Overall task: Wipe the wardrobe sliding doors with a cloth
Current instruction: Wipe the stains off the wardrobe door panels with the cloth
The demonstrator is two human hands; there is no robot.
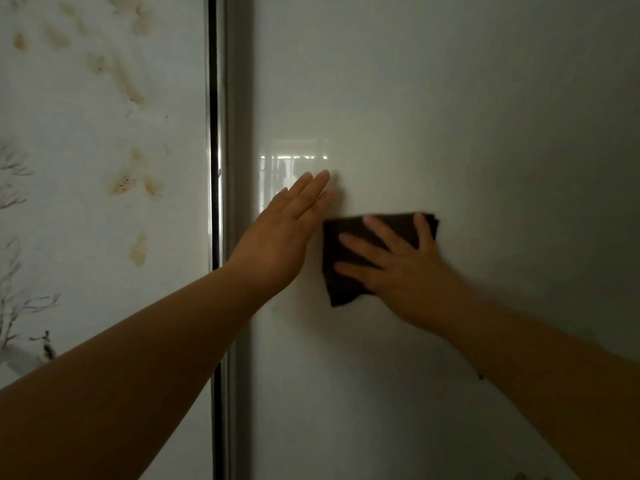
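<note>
Plain door panel (450,98) free for passing across upper right and lower centre of frame. Leftward, my left hand (280,237) lies flat just beside the cloth (343,291), frame strip (239,98) beyond it.

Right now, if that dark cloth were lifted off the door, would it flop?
Probably: the cloth looks thin and soft, its edges uneven. It likely slides on the glossy door, held up only by the right hand.

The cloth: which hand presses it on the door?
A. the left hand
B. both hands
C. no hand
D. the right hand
D: the right hand lies with spread fingers on the dark cloth, while the left hand rests flat on the bare door beside it.
</note>
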